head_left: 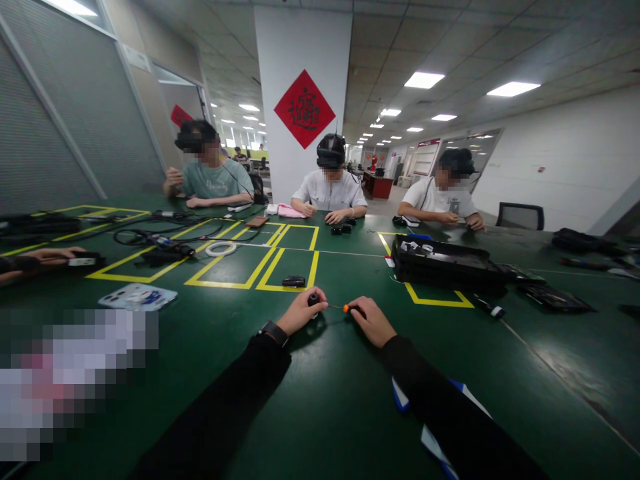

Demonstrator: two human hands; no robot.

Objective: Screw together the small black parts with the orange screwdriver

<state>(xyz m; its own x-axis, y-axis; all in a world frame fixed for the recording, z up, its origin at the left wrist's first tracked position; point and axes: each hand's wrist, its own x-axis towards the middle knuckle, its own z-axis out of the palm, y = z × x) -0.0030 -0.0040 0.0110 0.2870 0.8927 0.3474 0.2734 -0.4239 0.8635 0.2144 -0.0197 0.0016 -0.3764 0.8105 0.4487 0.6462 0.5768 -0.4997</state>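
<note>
My left hand [299, 313], with a watch on its wrist, is closed around a small black part [313, 299] with a rounded end. Facing it, my right hand [373, 323] grips a screwdriver [347, 308] with an orange and black handle. The thin shaft of the screwdriver points left at the black part. Whether its tip touches the part is too small to tell. Just beyond my left hand, a black oblong device [293, 281] lies inside a yellow tape outline.
Green table [320, 407] with yellow tape outlines. A black tray [445, 260] of small parts stands right of centre. At left lie a patterned phone-like item [137, 297], a white cable coil [221, 249] and black cables. Three people sit opposite; another person's hand [53, 255] shows far left.
</note>
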